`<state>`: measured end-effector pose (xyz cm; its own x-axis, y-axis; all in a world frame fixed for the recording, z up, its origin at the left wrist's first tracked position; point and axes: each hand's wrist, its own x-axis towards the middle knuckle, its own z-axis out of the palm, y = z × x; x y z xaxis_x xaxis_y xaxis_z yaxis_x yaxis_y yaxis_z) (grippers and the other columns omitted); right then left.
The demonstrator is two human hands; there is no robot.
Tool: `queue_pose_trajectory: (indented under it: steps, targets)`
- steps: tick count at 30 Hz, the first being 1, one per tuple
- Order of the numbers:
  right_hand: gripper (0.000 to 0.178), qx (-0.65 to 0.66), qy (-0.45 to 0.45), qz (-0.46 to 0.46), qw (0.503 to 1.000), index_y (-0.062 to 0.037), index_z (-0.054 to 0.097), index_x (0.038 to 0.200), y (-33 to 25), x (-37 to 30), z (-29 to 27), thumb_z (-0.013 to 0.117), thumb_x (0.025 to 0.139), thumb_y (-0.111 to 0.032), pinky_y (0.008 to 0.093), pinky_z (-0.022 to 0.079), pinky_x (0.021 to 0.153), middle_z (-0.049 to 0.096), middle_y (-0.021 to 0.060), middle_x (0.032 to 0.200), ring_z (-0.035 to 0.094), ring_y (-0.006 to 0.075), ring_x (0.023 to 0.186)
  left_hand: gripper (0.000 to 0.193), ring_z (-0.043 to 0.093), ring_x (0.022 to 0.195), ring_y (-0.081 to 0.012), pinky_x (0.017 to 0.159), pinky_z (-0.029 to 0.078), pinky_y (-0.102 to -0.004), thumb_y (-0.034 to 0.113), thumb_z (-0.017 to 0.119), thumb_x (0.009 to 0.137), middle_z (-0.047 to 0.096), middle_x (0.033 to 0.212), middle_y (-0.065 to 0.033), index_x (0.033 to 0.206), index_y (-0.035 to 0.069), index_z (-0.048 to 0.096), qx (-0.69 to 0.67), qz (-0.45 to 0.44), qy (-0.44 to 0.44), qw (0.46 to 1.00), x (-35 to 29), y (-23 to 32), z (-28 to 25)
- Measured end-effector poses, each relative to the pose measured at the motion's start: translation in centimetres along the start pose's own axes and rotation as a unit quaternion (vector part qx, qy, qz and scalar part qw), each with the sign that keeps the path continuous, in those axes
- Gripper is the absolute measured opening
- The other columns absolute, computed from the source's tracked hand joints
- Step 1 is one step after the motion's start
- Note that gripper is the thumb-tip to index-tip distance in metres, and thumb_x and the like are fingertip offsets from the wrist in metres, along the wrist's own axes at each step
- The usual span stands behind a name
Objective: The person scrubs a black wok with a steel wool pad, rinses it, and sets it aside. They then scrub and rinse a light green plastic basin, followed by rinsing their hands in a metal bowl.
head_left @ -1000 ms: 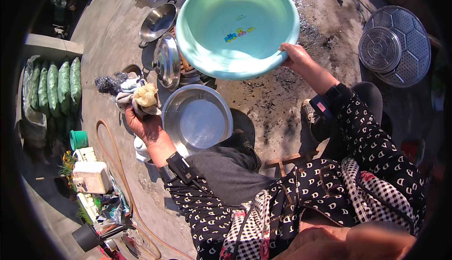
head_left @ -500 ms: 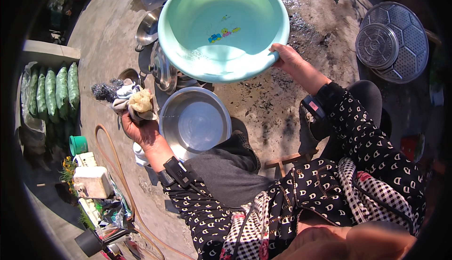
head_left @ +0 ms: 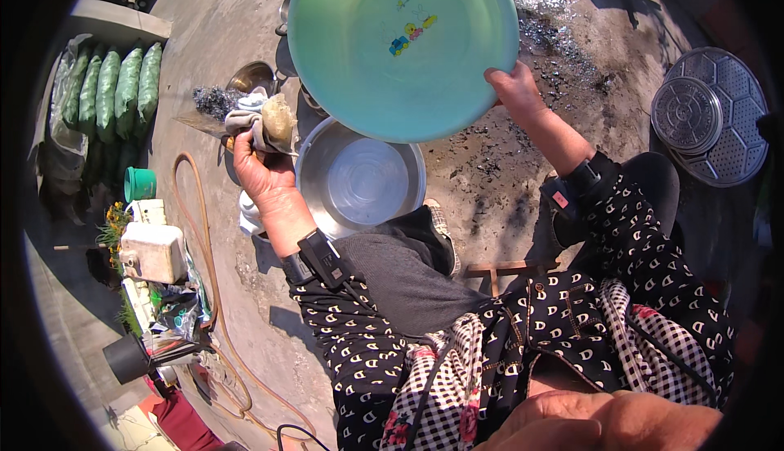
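Head view: right hand [head_left: 514, 91] grips green basin [head_left: 400, 42]; left hand [head_left: 261, 169] clutches sponge [head_left: 278, 120]

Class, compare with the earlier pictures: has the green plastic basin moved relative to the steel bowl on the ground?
Yes. The green basin, held by the right hand, has shifted leftward and now overlaps the steel bowl's upper rim.

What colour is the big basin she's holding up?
The big basin is pale mint green, seen in the head view.

Green basin [head_left: 400, 42] in right hand [head_left: 516, 90]
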<state>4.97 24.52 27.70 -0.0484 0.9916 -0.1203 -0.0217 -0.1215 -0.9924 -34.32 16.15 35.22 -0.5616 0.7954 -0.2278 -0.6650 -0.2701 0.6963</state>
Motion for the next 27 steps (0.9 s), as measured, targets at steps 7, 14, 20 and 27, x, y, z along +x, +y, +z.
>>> queue_pose_trajectory:
  steps: [7, 14, 20, 27]
  targets:
    - [0.040, -0.208, -0.015, -0.270, 0.940, -0.0042, 0.060, 0.128, -2.9, -0.9, 7.4, 0.062, 0.088, -0.012, 0.0372, 0.058, 0.082, 0.070, 0.0173, 0.110, 0.072, 0.0267, 0.092, 0.028, 0.063, 0.112, -0.0294, 0.100, 0.050, -0.0513, 0.015, 0.058, 0.088, 0.067, 0.118, -0.0101, 0.114, 0.010, 0.065, 0.013, 0.036, 0.097, 0.995, -0.2, 1.2, -2.4]
    - [0.063, -0.292, -0.009, -0.481, 0.826, 0.0026, 0.052, 0.136, -5.5, -1.7, 12.8, 0.070, 0.077, -0.008, 0.0421, 0.058, 0.078, 0.068, 0.0207, 0.103, 0.069, 0.0362, 0.092, 0.037, 0.059, 0.117, -0.0348, 0.092, 0.049, -0.0590, 0.023, 0.056, 0.092, 0.059, 0.132, -0.0098, 0.128, 0.015, 0.058, -0.021, 0.066, 0.121, 0.990, 1.1, 1.3, -5.9]
    - [0.065, -0.285, -0.019, -0.548, 0.786, 0.0048, 0.051, 0.137, -8.4, -2.4, 13.5, 0.073, 0.078, -0.012, 0.0406, 0.059, 0.083, 0.068, 0.0228, 0.109, 0.070, 0.0358, 0.100, 0.036, 0.063, 0.108, -0.0334, 0.084, 0.054, -0.0552, 0.020, 0.056, 0.092, 0.061, 0.125, -0.0120, 0.127, 0.014, 0.057, -0.027, 0.089, 0.126, 0.988, 1.0, 1.0, -7.3]
    - [0.065, -0.281, 0.001, -0.621, 0.732, 0.0039, 0.052, 0.138, -11.1, -2.8, 13.5, 0.075, 0.081, -0.017, 0.0381, 0.060, 0.086, 0.067, 0.0239, 0.118, 0.070, 0.0337, 0.106, 0.032, 0.066, 0.099, -0.0329, 0.077, 0.058, -0.0525, 0.017, 0.055, 0.091, 0.062, 0.116, -0.0135, 0.123, 0.010, 0.058, -0.040, 0.097, 0.175, 0.979, 0.6, 0.9, -6.7]
